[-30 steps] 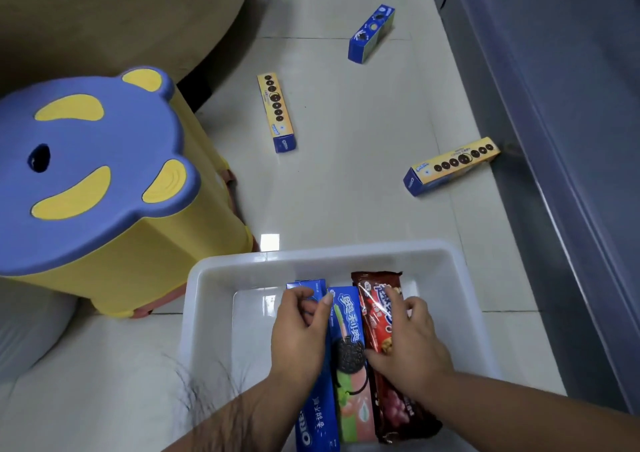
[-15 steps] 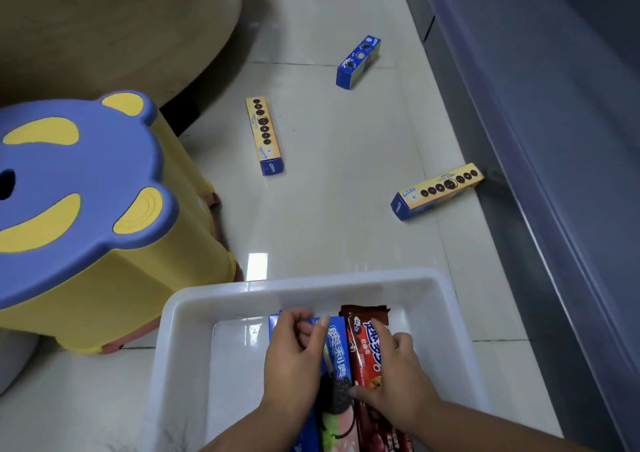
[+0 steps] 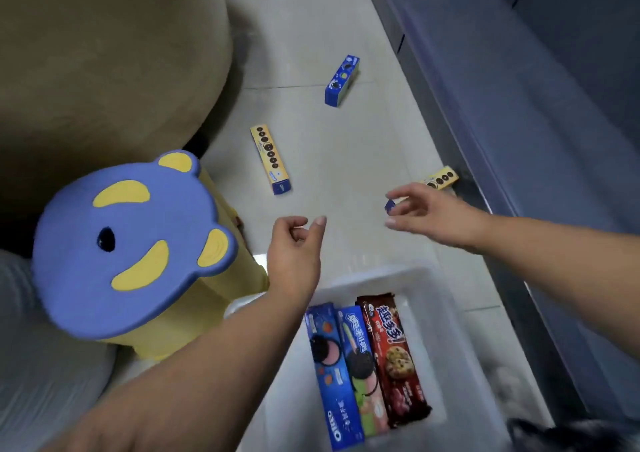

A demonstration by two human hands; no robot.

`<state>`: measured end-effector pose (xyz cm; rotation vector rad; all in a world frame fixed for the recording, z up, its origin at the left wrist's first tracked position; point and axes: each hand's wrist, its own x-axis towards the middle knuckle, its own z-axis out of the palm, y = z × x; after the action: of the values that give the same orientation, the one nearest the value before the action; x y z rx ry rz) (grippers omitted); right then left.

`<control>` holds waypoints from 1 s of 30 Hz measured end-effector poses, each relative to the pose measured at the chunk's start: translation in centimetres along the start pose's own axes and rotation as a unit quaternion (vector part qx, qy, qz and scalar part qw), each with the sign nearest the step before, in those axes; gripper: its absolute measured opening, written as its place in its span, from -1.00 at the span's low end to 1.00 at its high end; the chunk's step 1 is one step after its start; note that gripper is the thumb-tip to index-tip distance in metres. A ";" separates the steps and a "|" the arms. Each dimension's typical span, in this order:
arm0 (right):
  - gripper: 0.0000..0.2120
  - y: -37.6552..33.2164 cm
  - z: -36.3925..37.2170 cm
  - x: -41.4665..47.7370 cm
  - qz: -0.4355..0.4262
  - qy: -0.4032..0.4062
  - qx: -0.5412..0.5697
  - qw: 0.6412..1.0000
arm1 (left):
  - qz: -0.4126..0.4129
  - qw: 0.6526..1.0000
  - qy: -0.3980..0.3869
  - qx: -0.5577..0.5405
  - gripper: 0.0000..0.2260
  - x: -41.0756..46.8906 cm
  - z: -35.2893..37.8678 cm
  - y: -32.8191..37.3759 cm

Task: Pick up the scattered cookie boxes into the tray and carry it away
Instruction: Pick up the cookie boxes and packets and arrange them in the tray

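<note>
The white tray (image 3: 384,276) sits on the floor at the bottom centre. Inside lie a blue Oreo box (image 3: 334,379), a blue-and-green pack (image 3: 362,368) and a dark red cookie pack (image 3: 394,358), side by side. On the tiles beyond lie a yellow box (image 3: 270,159), a blue box (image 3: 341,81) and a second yellow box (image 3: 440,179) near the grey wall. My right hand (image 3: 429,214) hovers with spread fingers over that box's near end, holding nothing. My left hand (image 3: 294,250) is above the tray's far rim, fingers loosely curled, empty.
A yellow stool with a blue bear-shaped top (image 3: 128,243) stands left of the tray. A large beige round piece of furniture (image 3: 104,60) fills the upper left. A grey cabinet front (image 3: 536,122) runs along the right. Pale floor tiles (image 3: 346,157) lie between.
Both hands have let go of the packs in the tray and lifted forward. The right hand has reached out over the near yellow box; the view has tilted.
</note>
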<state>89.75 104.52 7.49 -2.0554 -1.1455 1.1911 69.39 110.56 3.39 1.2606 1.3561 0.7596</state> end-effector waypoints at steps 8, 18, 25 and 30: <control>-0.30 7.5 -4.5 14.5 -0.073 0.104 -0.008 0.992 | 0.025 0.999 0.034 -0.035 -0.77 10.5 7.3 2.2; 0.06 11.8 -10.7 22.2 -0.079 -0.097 -0.315 0.941 | -0.028 0.997 0.063 -0.030 -0.71 15.6 14.6 4.5; 0.19 16.5 -10.4 28.5 -0.062 -0.201 -0.538 0.816 | -0.037 0.995 0.089 -0.018 -0.62 23.8 13.5 -1.1; -0.23 19.4 -9.1 29.1 -0.070 -0.193 -0.589 0.782 | -0.059 0.991 0.116 -0.025 -0.62 25.8 12.6 -4.0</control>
<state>113.42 119.18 -15.57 -2.4506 -2.7028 0.8722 84.12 131.52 -10.17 1.0662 1.5752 0.8714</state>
